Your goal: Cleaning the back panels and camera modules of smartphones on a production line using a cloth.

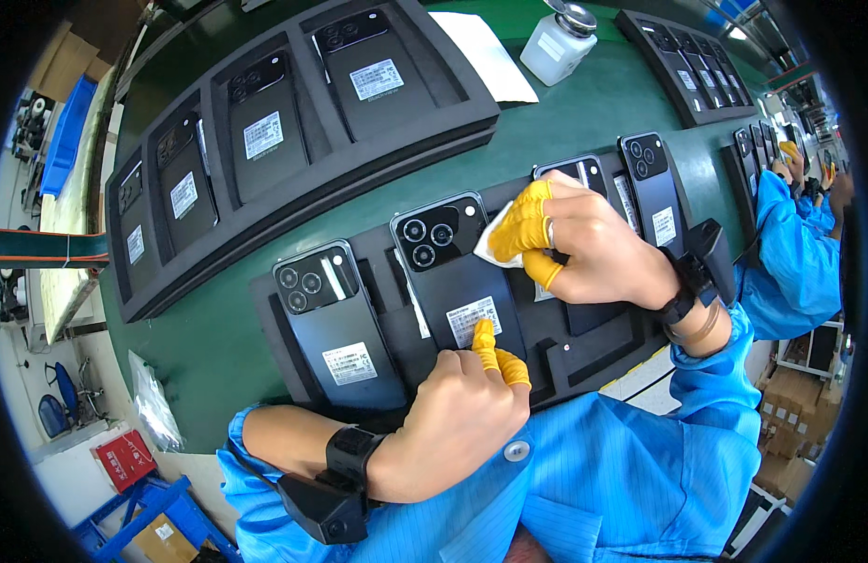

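Note:
A dark smartphone (467,281) lies back side up in a black foam tray (570,375) before me, a white label (473,321) on its lower half. My left hand (457,413), in yellow finger cots, rests a fingertip on that label and holds nothing. My right hand (584,235), also in yellow finger cots, pinches a white cloth (498,242) against the phone's edge beside the camera block. Left of it lies another labelled phone (345,324). A third phone (584,317) is partly hidden under my right hand, and one more (648,183) stands beyond it.
A larger foam tray (359,174) of phones sits at the back left on the green work surface (547,113). Behind are a white sheet (495,61), a white bottle with a metal top (558,52) and another phone tray (701,117). Blue-sleeved people (781,253) work at right.

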`<action>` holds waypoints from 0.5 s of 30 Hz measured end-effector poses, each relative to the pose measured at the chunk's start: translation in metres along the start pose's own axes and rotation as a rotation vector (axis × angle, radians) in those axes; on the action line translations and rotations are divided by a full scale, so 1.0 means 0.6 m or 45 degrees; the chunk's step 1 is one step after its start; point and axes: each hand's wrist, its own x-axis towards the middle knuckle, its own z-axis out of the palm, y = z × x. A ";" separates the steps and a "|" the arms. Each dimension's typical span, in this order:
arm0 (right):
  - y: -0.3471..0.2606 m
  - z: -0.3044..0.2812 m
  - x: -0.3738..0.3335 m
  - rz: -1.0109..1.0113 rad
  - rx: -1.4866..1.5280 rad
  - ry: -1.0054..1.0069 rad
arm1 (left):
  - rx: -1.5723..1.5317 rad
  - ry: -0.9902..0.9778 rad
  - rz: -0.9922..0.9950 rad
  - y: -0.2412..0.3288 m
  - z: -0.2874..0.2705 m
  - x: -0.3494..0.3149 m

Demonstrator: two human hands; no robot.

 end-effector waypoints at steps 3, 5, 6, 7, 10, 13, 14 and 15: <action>0.005 0.002 0.005 0.028 0.083 0.048 | 0.044 0.068 -0.014 0.002 0.004 -0.001; 0.010 0.003 0.015 0.133 0.013 0.228 | 0.039 0.051 0.001 0.004 0.001 0.000; 0.019 0.013 0.025 0.089 0.004 0.327 | 0.039 0.032 0.007 0.003 -0.001 -0.001; 0.020 0.020 0.027 0.085 0.009 0.331 | 0.044 0.027 0.003 0.003 0.000 -0.002; 0.024 0.046 0.023 -0.054 -0.010 0.267 | 0.030 0.064 0.002 0.002 0.004 0.000; 0.025 0.042 0.007 -0.229 -0.211 0.154 | 0.009 0.066 -0.008 0.001 0.006 0.003; 0.022 0.042 0.005 -0.283 -0.195 0.150 | 0.023 0.067 -0.018 0.000 0.006 0.005; 0.015 0.044 0.000 -0.332 -0.189 0.145 | 0.035 0.073 -0.019 -0.001 0.007 0.007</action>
